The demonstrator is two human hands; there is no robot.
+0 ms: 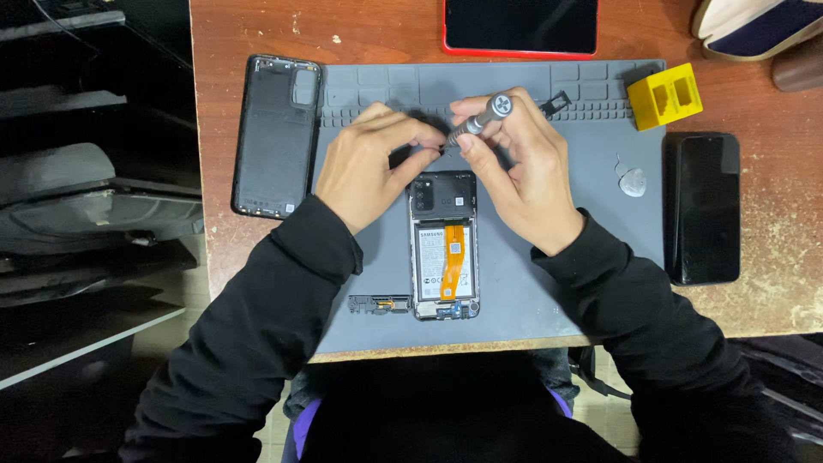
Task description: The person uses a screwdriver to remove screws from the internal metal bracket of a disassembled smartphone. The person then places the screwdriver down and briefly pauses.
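In the head view, the opened phone (444, 247) lies face down at the centre of the frame on a grey work mat (566, 257), its back removed so that the battery and an orange flex strip show. Both hands meet just above its upper end. The right hand (521, 167) grips a slim metal screwdriver (477, 123) between thumb and fingers, the knurled cap pointing to the upper right and the tip slanting down to the left. The left hand (370, 163) is pinched around the tip end of the screwdriver, fingertips closed together; whether it holds a small part there cannot be told.

The mat's lower edge runs close to the near edge of the wooden table (771, 283), and the phone's lower end sits not far from it. To the right of the phone the mat is bare up to a small pale pick (633, 182). A narrow dark bracket (379, 303) lies just left of the phone's lower end.

The removed back cover (276, 137), dark plastic with rounded corners, rests inside up at the left, partly off the mat. A yellow plastic block (665, 96) sits on the mat's upper right corner, a glossy black phone (703, 207) lies at the right on the scuffed wood, and a red-edged device (520, 27) lies at the top.
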